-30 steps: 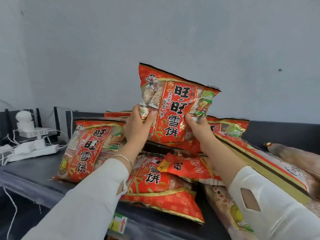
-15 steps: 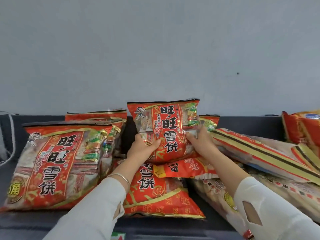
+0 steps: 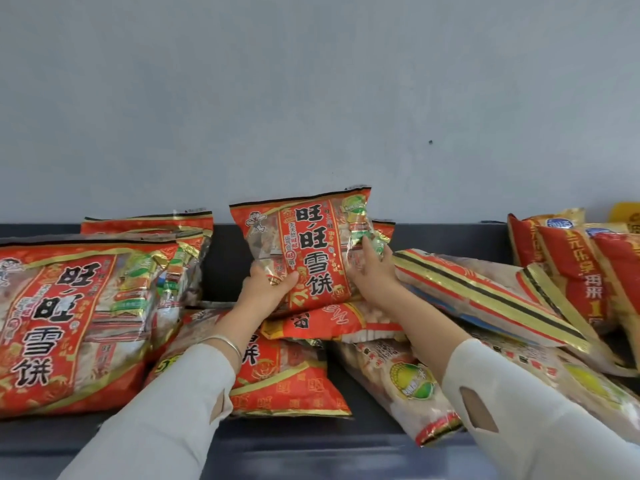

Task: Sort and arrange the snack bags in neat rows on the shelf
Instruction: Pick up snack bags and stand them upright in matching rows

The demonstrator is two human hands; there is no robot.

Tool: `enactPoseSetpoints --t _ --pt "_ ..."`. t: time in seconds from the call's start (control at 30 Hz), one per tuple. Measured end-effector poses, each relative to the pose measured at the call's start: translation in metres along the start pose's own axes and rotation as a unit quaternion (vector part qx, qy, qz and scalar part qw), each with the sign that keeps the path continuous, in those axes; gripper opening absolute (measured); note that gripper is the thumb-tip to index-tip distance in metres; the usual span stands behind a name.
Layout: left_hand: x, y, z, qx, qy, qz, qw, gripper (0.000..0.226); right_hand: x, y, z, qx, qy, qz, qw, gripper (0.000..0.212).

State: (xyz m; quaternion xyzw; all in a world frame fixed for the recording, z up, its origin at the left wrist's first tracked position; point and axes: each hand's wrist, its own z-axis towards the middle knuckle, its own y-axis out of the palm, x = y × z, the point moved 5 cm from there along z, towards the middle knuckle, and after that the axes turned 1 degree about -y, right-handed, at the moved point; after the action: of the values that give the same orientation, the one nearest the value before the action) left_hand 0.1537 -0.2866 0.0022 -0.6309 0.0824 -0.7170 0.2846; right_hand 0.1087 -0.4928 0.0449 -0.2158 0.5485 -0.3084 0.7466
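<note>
— What has shifted?

— Down has come the red rice-cracker bag. A second ago it was high against the wall; now its lower edge meets the pile on the shelf. It stands nearly upright, printed face toward the camera, with its top leaning toward one o'clock.

— And the hands?

— Both grip it. The left hand clasps the lower left corner with its thumb across the front. The right hand holds the right edge, with its fingers over the green patch. A silver bangle circles the left wrist, and both sleeves are white.

— What lies under the bag?

— At six o'clock of it a small red bag lies flat, touching it. Below that, nearer the camera, a flat red bag is partly covered by the left forearm.

— To the sides?

— At nine o'clock a large red bag of the same print leans back, with more red bags standing behind it. At three o'clock a striped bag in gold, black and red lies slanted, its near end just beside the right hand. At five o'clock a pale bag with a green-and-yellow emblem lies under the right forearm. Further out at three o'clock, orange-red bags stand in a row.
</note>
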Motion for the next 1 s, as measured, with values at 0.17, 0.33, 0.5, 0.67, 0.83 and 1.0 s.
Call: enactPoseSetpoints --t 0.17,0.33,0.5,0.67,0.83,1.0 --pt "0.021 -0.013 -0.025 0.16 0.073 0.092 0.98 0.098 -0.002 -0.003 -0.005 -0.043 -0.092 -0.05 0.994 0.074" --pt "0.064 0.009 -0.054 0.159 0.271 0.243 0.918 0.051 0.006 0.0 -0.018 -0.068 -0.147 -0.097 0.982 0.07" --pt "0.088 0.04 -0.078 0.104 0.307 0.28 0.904 0.037 0.012 -0.004 -0.029 -0.097 -0.18 -0.18 0.962 0.072" --pt "0.1 0.052 -0.092 0.096 0.312 0.266 0.907 0.031 0.021 -0.022 -0.05 -0.115 -0.26 -0.292 0.913 0.057" --pt "0.119 0.075 -0.103 0.077 0.303 0.169 0.935 0.033 0.02 -0.063 -0.076 0.044 -0.355 -0.33 0.873 0.028" --pt "0.131 0.094 -0.113 0.036 0.309 0.077 0.947 0.039 0.032 -0.102 -0.098 0.232 -0.382 -0.306 0.841 0.027"
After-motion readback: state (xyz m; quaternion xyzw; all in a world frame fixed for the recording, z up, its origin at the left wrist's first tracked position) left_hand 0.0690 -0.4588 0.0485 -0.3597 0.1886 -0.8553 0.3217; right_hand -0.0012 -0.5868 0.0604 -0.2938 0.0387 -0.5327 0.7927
